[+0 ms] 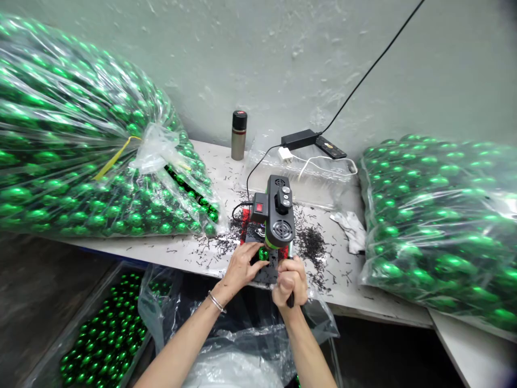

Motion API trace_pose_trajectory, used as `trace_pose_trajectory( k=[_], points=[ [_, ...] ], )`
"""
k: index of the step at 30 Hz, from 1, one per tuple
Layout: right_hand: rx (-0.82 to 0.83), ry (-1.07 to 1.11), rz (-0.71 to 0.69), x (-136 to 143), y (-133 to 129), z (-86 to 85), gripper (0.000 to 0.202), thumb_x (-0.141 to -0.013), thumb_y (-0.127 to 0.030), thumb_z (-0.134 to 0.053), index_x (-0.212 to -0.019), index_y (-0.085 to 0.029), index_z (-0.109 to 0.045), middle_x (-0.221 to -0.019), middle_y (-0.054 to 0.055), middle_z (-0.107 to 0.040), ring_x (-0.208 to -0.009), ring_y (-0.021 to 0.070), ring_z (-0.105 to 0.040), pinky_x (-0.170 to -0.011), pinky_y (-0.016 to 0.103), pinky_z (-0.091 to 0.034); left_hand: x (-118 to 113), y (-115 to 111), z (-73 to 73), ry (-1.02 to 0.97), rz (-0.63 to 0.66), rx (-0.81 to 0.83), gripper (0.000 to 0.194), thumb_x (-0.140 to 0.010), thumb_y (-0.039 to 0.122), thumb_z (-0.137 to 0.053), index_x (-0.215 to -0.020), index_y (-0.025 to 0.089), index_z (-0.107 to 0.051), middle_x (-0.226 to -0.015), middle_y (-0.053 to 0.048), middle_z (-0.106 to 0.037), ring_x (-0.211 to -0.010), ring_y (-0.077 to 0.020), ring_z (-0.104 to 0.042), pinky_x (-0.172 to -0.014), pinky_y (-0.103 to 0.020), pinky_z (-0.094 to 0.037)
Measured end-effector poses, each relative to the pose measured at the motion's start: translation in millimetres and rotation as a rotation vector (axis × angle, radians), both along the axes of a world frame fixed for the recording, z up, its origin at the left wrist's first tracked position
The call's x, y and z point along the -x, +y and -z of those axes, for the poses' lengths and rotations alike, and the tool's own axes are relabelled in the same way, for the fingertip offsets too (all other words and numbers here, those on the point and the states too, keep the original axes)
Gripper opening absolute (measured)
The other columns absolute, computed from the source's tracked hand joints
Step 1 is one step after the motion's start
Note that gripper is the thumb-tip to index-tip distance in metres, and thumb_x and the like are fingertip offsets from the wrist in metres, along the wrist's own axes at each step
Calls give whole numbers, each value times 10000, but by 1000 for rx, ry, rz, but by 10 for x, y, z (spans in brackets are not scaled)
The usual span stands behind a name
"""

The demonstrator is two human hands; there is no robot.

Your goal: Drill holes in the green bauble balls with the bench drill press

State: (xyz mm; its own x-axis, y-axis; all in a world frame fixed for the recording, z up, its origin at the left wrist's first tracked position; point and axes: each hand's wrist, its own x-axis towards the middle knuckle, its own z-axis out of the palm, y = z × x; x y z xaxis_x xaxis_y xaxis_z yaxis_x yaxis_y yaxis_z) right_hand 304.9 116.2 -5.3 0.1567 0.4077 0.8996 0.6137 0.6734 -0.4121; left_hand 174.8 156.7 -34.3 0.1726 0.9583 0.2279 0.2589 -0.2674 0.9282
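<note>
A small black machine with a red switch and round vents stands near the table's front edge. Beneath its rounded head sits a shiny green ball. My left hand grips that ball between thumb and fingers, from the left. On the other side, my right hand is wrapped round a black handle with a bright metal rod at its upper end. Whether the handle is joined to the machine is hidden. Red pieces show at both sides of the machine's base.
Large clear bags of green balls flank the machine, a left bag and a right bag. Dark scraps litter the white table. Behind are a bottle, a power adapter and cables. A lined bin of green balls stands below.
</note>
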Motion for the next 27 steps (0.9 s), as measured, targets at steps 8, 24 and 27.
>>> trace_pose_trajectory(
  k=[8,24,27],
  points=[
    [47,52,-4,39,-3,58,262,-951,-204,-348,-704,-219,-431,-735,-19,-515,-626,131,-551,-850,434,-479,6,15,-17,-56,12,58,319,-715,333,-802,-1011,238,-734,-1098,-107,-726,-1074,-309,-630,-1074,-476,-393],
    [269,102,-44,51,-89,-842,318,-953,-171,-400,-638,-210,-407,-668,-10,-469,-642,122,-483,-604,283,-394,96,-129,-145,-103,-13,66,339,-744,348,-781,-1059,243,-712,-1153,-100,-693,-1144,-304,-595,-1087,-460,-389],
    [310,127,-70,69,-105,-985,334,-960,-183,-421,-627,-206,-416,-647,-16,-458,-633,117,-471,-605,279,-386,280,-448,-144,-101,23,61,376,-756,348,-781,-1114,264,-700,-1167,-100,-683,-1133,-295,-609,-1052,-418,-434]
  ],
)
